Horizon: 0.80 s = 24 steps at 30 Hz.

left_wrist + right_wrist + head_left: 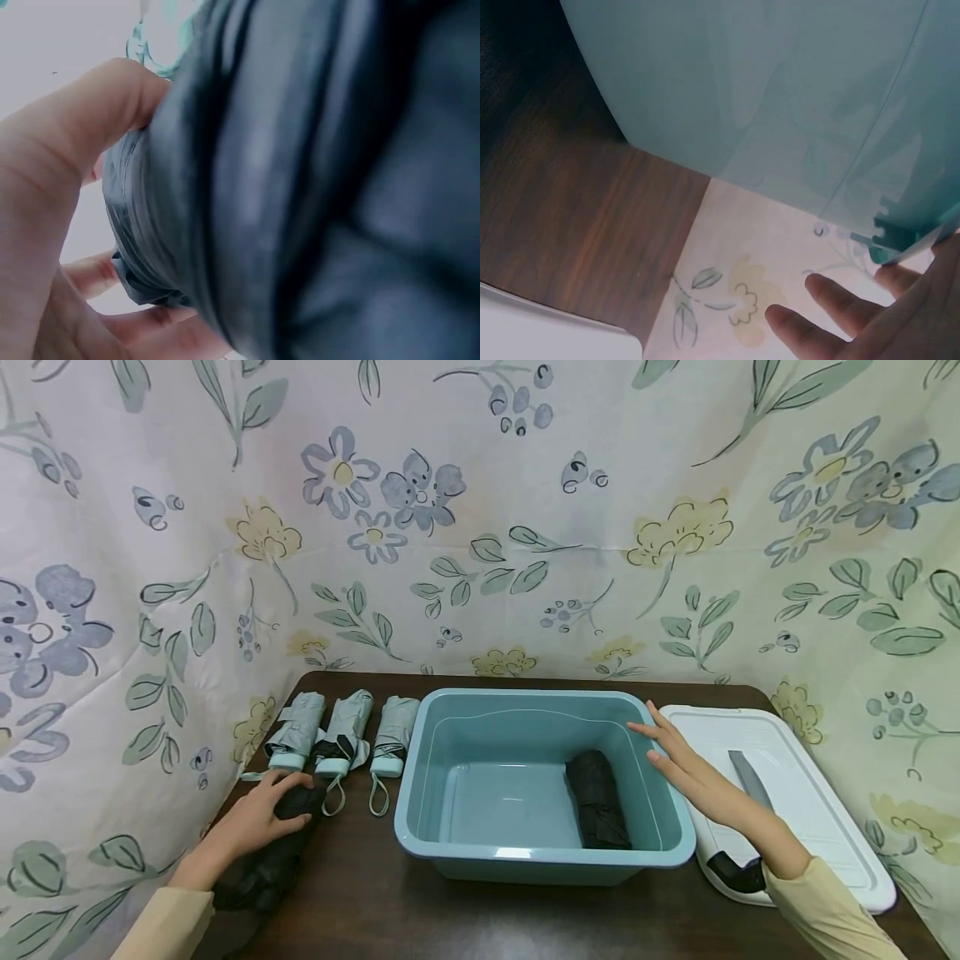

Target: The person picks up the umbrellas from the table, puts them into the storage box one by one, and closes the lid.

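Observation:
In the head view my left hand (251,818) grips a black folded umbrella (258,881) at the table's left front. The left wrist view shows the thumb and fingers of that hand (67,165) curled round the umbrella's dark fabric (247,172). My right hand (693,777) lies against the right rim of a blue-green plastic bin (547,853), its fingers extended. From the right wrist, the hand (900,315) appears beside the bin's outer wall (742,97). Inside the bin lies a black rolled bundle (598,802), like another folded umbrella.
Three pale grey-green folded umbrellas (393,731) with wrist loops lie in a row left of the bin. Right of it is a white lid (817,827), bearing a grey strip (748,777) and a black piece (735,872). A floral cloth (487,527) hangs behind the brown table (420,918).

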{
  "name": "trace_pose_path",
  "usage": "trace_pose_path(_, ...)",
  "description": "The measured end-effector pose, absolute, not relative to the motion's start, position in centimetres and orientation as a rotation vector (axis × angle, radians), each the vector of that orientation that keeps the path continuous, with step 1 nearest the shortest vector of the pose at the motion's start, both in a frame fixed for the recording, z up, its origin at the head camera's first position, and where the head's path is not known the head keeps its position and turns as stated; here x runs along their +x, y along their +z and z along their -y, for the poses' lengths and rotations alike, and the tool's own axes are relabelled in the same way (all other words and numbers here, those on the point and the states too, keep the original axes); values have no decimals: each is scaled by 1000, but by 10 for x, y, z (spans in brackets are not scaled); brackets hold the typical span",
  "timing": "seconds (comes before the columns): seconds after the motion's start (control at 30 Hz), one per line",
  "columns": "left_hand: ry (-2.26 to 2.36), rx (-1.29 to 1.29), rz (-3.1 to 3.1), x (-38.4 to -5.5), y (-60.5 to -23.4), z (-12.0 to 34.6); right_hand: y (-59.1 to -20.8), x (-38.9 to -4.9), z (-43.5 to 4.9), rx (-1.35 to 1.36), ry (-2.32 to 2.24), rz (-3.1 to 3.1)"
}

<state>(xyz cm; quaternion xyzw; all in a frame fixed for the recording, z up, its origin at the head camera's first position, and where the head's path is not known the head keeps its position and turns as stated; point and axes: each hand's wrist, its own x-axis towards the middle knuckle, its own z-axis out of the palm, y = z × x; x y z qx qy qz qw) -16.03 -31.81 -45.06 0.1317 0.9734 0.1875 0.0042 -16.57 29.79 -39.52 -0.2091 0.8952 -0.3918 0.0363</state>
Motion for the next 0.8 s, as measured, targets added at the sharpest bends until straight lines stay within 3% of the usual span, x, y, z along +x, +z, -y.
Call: trace_pose_path(0.8, 899, 612, -2968, -168, -411, 282, -397, -168, -299, -657, -1201, -2748)
